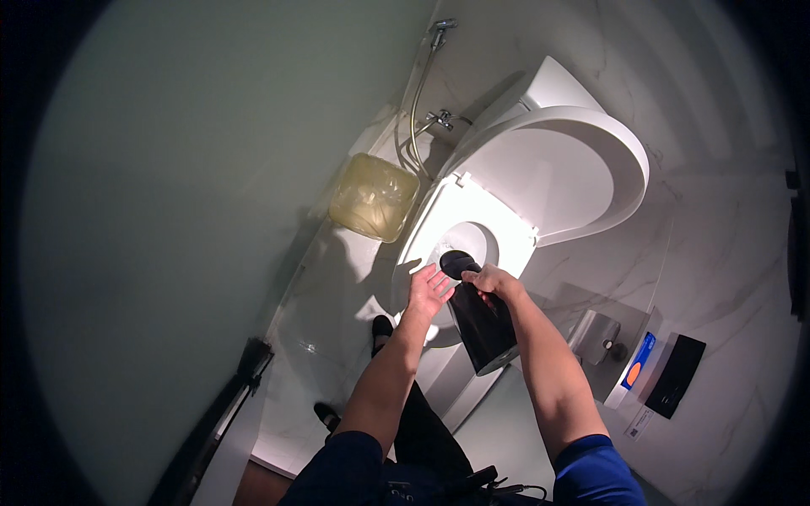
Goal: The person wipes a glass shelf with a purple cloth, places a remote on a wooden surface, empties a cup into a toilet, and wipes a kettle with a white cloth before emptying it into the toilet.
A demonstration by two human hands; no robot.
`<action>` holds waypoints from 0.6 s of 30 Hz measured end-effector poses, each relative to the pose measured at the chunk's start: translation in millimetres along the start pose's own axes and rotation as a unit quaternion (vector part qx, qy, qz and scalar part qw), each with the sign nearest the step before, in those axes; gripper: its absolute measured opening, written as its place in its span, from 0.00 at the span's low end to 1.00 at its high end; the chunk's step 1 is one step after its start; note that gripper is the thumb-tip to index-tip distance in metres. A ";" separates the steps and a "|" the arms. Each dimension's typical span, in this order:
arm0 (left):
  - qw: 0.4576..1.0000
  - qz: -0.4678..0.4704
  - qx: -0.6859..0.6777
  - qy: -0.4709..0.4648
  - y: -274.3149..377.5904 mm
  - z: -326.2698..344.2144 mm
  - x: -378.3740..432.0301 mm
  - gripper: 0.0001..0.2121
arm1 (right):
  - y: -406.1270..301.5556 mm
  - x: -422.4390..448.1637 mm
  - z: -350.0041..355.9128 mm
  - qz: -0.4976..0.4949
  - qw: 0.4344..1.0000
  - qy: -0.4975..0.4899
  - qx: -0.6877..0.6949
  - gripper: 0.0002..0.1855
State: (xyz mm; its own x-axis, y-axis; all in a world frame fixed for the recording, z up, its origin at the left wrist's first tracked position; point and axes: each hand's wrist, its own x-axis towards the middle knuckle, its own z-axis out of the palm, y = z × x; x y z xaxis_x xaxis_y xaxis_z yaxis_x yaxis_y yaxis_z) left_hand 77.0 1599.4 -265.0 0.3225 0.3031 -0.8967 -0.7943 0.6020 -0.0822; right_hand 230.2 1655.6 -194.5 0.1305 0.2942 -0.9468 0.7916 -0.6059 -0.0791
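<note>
A black jug-like container is tilted over the bowl of a white toilet, its round dark top towards the bowl opening. My right hand grips it near the top. Beside that top, palm up with fingers spread, is my left hand, and it holds nothing. The toilet lid stands raised against the cistern. Whether anything pours from the container cannot be told.
A lined waste bin stands left of the toilet, near a bidet sprayer and its hose. A metal paper holder, a blue and orange box and a black panel are at the right wall. My shoes are on the marble-look floor.
</note>
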 end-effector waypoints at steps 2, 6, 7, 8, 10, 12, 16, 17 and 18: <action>1.000 -0.011 -0.013 -0.010 -1.6 1.1 0.2 0.26 | 7.0 8.4 -5.2 -0.026 0.999 0.016 -0.036 0.25; 0.999 -0.021 -0.016 -0.022 -1.6 -7.2 -3.7 0.29 | -7.6 -0.4 -15.7 0.000 0.997 -0.032 -0.072 0.25; 0.999 -0.024 -0.013 -0.030 -3.0 -8.2 -5.1 0.31 | -5.9 3.1 -16.6 -0.006 0.997 -0.033 -0.075 0.24; 0.999 -0.026 -0.011 -0.038 -4.9 -9.7 -7.3 0.33 | -3.3 7.7 -17.7 -0.013 0.996 -0.035 -0.078 0.24; 0.998 -0.029 -0.006 -0.053 -6.6 -14.8 -10.6 0.36 | -2.9 7.7 -20.0 -0.027 0.995 -0.033 -0.085 0.23; 0.997 -0.032 0.002 -0.069 -6.8 -20.0 -14.4 0.36 | -6.2 2.5 -20.3 -0.040 0.995 -0.025 -0.090 0.23; 0.996 -0.029 0.038 -0.080 -3.6 -29.9 -25.5 0.35 | -19.0 -3.7 -16.4 -0.006 0.997 -0.044 -0.062 0.20; 0.995 -0.024 0.055 -0.080 -2.2 -34.4 -30.8 0.35 | -19.8 -3.9 -16.8 -0.008 0.997 -0.033 -0.075 0.19; 0.994 -0.020 0.074 -0.078 0.1 -40.4 -37.1 0.34 | -22.3 -4.2 -17.2 -0.010 0.996 -0.022 -0.087 0.19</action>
State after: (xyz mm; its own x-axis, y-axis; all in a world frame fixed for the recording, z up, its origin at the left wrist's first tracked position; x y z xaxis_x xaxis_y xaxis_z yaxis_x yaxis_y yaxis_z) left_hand 44.2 1558.3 -249.3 0.4366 0.3805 -0.8153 -0.6983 0.7147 -0.0404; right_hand 222.3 1680.5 -183.4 0.0895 0.2696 -0.9588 0.8858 -0.4616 -0.0471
